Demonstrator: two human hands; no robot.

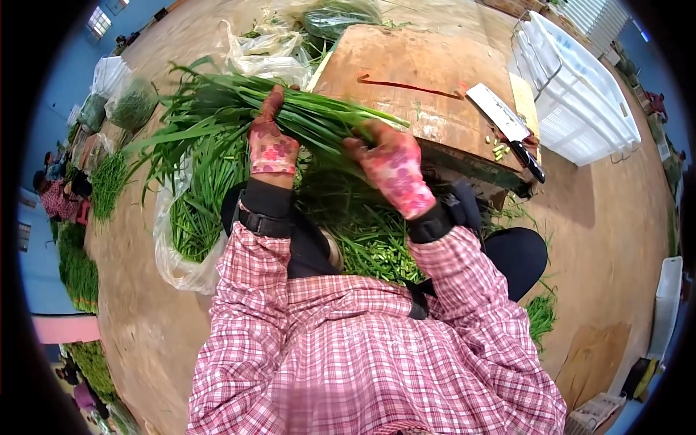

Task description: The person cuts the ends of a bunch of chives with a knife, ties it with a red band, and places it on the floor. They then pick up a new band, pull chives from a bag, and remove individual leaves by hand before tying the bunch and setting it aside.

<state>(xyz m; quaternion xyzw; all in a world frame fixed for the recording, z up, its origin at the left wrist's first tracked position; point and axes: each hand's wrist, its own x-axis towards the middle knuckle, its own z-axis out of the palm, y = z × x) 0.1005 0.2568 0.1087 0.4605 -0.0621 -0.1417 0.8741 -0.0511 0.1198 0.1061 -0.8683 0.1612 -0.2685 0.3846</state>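
My left hand [273, 136], in a pink floral fingerless glove, is closed around a bunch of long green leafy stalks [228, 103], its thumb over the top. The stalks' pale ends point right, over the wooden board [402, 60]. My right hand [392, 157], in a matching glove and slightly blurred, is at the lower side of the bunch near those ends; whether it grips any stalks cannot be told. On the board lie a red strip [408, 85] and a cleaver [497, 111] with a black handle. Small cut stalk pieces [498, 149] are beside the blade.
White plastic crates [576, 103] stand right of the board. An open clear bag of greens [198, 217] is at my left knee, and cut leaves [380, 244] cover the floor between my legs. More plastic bags [272, 54] lie behind. Other people [57, 196] are at far left.
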